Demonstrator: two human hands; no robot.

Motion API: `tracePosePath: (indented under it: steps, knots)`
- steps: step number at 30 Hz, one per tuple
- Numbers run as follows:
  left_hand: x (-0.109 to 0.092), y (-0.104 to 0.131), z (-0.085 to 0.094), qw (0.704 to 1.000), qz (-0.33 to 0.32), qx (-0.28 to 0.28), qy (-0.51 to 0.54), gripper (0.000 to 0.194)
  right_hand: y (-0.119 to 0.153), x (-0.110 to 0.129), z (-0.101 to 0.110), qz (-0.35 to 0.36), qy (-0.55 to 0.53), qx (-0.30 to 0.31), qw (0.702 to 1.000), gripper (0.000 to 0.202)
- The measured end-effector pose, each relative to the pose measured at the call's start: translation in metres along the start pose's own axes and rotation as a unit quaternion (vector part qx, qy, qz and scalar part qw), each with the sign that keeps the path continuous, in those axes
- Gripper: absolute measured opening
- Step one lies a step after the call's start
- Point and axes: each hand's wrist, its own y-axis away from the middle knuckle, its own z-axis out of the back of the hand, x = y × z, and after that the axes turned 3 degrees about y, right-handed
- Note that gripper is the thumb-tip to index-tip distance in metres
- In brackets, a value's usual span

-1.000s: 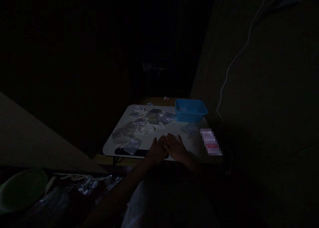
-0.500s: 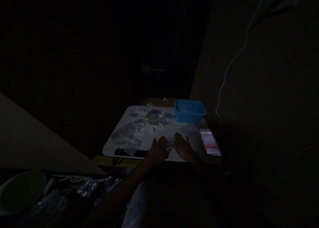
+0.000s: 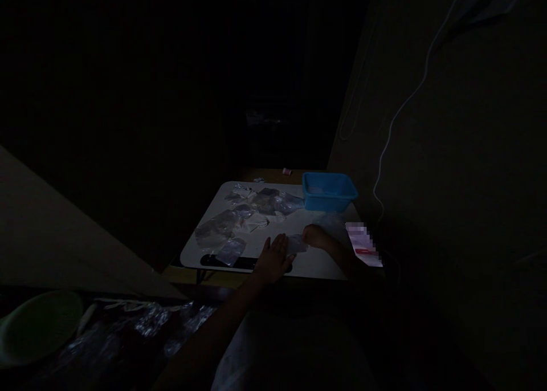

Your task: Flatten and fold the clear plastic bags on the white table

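A small clear plastic bag (image 3: 298, 243) lies on the white table (image 3: 318, 267) between my two hands. My left hand (image 3: 272, 260) rests flat with its fingers stretched out, touching the bag's left side. At the bag's right edge, my right hand (image 3: 316, 236) is closed, its fingers curled on the plastic. More clear plastic bags (image 3: 216, 231) are spread over the left half of the table, and another one (image 3: 231, 251) lies near its front edge. The room is very dark, so fine detail is hard to make out.
A blue plastic basket (image 3: 329, 202) stands at the table's back right. A pale packet (image 3: 363, 244) with a red mark lies at the right edge. A white cord (image 3: 390, 130) hangs along the wall. On the floor at left are a green basin (image 3: 40, 328) and shiny plastic (image 3: 151, 320).
My right hand has gone from lying flat to closed at the bag's right edge. My left hand stays flat. The whole view has shifted slightly.
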Motion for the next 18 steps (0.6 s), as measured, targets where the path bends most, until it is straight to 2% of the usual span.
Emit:
tracePosePath:
  steps: [5, 11, 15, 18]
  knots:
    - [0.001, 0.000, -0.002, 1.000, 0.000, -0.010, 0.013, 0.051, 0.019, -0.004, -0.012, 0.002, -0.052, -0.023, 0.998, 0.012]
    - [0.002, 0.002, 0.002, 1.000, -0.017, -0.015, 0.011, 0.046, 0.022, -0.003, -0.028, -0.002, -0.096, -0.044, 0.994, 0.010]
    - [0.001, 0.003, 0.004, 1.000, -0.019, -0.010, 0.010, 0.042, 0.020, -0.005, -0.021, 0.012, -0.106, -0.037, 0.994, 0.007]
    - [0.001, 0.002, 0.003, 1.000, -0.020, -0.014, 0.013, 0.042, 0.013, -0.008, -0.010, 0.017, -0.101, -0.043, 0.994, 0.014]
